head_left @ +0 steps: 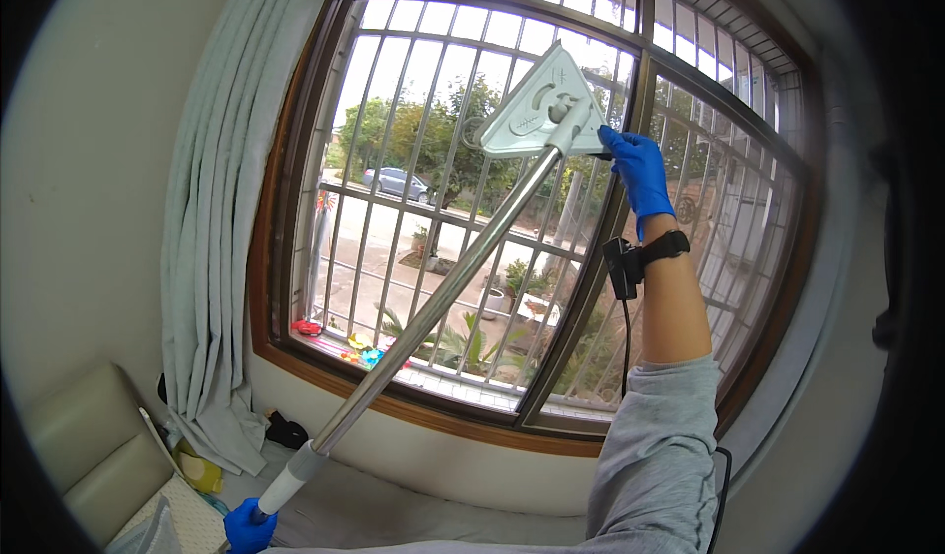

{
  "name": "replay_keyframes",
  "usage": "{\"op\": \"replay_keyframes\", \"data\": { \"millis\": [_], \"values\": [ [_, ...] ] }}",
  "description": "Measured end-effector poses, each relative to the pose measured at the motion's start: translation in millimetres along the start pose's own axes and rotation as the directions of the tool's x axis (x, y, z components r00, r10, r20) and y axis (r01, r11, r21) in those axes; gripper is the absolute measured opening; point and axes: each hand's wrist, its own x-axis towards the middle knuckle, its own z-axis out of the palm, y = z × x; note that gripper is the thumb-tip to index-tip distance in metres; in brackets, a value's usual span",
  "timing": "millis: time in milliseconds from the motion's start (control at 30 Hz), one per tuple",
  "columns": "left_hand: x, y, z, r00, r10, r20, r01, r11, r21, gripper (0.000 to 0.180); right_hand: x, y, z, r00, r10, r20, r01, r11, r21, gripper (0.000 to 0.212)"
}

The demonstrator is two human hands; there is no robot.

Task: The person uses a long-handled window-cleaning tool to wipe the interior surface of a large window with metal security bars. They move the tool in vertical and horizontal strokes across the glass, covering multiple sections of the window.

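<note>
A flat mop with a long metal pole (433, 308) slants up across the window. Its pale triangular head (541, 116) is raised before the upper panes, top plate facing me. My left hand (250, 527), in a blue glove, is closed around the grip at the pole's lower end. At the other end my right hand (638, 170), also blue-gloved, pinches the right corner of the mop head between thumb and fingers. A dark strip shows at that corner by the fingertips. The underside of the head is hidden from me.
A sliding window (645, 92) in a brown frame has metal bars outside. A grey curtain (221, 210) hangs at its left. Below lies a bed with grey bedding (394, 510) and a padded headboard (89, 436). Small colourful objects (364, 352) sit beyond the glass. A cable (627, 347) hangs from my right wrist.
</note>
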Motion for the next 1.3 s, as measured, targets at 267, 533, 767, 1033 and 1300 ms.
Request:
{"op": "replay_keyframes", "data": {
  "millis": [267, 533, 767, 1033, 1300],
  "values": [
    [-4, -54, 19, 0.999, 0.048, 0.013, -0.048, 0.997, 0.052, 0.017, -23, 13, -17, 0.967, 0.234, 0.103, -0.255, 0.889, 0.380, 0.023],
    [-5, -65, 32, 0.992, 0.119, -0.046, -0.111, 0.982, 0.153, 0.015, -51, 41, 34, 0.954, 0.235, -0.184, -0.042, 0.716, 0.697, 0.022],
    [-18, -41, 44, 0.993, 0.115, 0.035, -0.121, 0.944, 0.308, 0.015, -59, 61, 72, 0.956, 0.284, -0.070, -0.045, 0.380, 0.924, 0.020],
    [-31, -32, 41, 0.903, -0.038, 0.428, 0.148, 0.963, -0.226, 0.013, -53, 69, 95, 0.958, 0.195, 0.212, -0.279, 0.450, 0.849, 0.024],
    [13, 0, 67, 0.952, 0.265, 0.150, -0.283, 0.952, 0.116, 0.032, -197, 79, 159, 0.725, 0.198, 0.660, -0.668, 0.435, 0.604, 0.066]
  ]
}}
